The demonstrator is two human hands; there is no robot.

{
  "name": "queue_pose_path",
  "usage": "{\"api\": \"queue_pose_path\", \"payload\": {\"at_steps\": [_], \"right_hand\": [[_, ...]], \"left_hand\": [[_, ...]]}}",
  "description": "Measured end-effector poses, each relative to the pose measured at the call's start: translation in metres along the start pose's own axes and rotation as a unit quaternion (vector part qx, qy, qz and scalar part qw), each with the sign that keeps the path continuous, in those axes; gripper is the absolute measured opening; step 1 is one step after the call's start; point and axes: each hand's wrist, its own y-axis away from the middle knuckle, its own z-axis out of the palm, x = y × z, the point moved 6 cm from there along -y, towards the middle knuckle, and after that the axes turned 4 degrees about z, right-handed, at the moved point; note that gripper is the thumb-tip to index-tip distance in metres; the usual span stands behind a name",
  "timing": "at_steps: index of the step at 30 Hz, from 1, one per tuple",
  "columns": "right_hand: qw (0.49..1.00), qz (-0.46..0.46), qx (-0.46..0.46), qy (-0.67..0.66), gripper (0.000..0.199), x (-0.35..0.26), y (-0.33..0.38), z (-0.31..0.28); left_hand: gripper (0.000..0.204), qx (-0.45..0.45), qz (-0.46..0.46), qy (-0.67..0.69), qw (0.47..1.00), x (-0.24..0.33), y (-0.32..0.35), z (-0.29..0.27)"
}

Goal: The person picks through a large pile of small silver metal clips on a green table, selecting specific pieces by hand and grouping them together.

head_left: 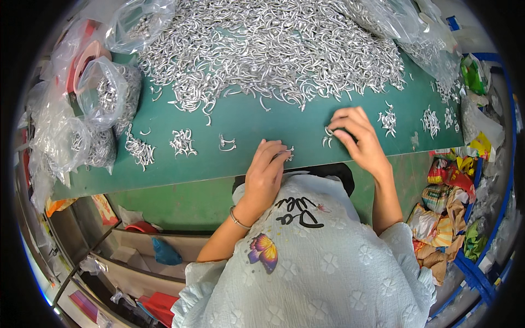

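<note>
I see my left hand (265,172) curled, its fingers pinched together on a few small silver hooks (286,153) at the near edge of the green desk (246,117). My right hand (356,136) is arched, palm down, fingertips drawn together on another small cluster of hooks (327,138). Both forearms rise from the lower edge, elbows bent. The big heap of hooks (273,46) lies well beyond, with little sorted bunches (182,142) to the left.
</note>
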Motion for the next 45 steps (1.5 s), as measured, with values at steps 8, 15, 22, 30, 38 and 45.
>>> {"api": "queue_pose_path", "payload": {"at_steps": [8,15,22,30,38,45], "right_hand": [[0.998,0.04,-0.012,0.045,0.05,0.003,0.015,0.008],[0.996,-0.007,0.053,0.067,0.028,-0.008,0.013,0.021],[0.987,-0.008,0.14,0.081,0.019,0.005,0.052,0.003],[0.94,0.073,0.306,0.135,0.018,0.049,0.11,-0.037],[0.944,0.047,0.296,0.141,0.019,0.054,0.088,-0.046],[0.932,0.085,0.296,0.193,0.032,0.035,0.062,-0.052]], "left_hand": [[0.029,0.005,-0.013,-0.012,1.0,0.0,-0.001,0.0],[0.032,-0.006,-0.003,-0.012,1.0,-0.002,0.001,0.002],[0.028,0.008,-0.016,-0.039,0.999,0.003,-0.003,0.0],[0.027,0.009,-0.01,-0.052,0.999,0.003,-0.002,0.001],[0.026,0.008,-0.006,-0.058,0.998,0.003,-0.002,0.003],[0.026,0.016,-0.019,-0.044,0.999,0.003,0.0,0.002]]}}
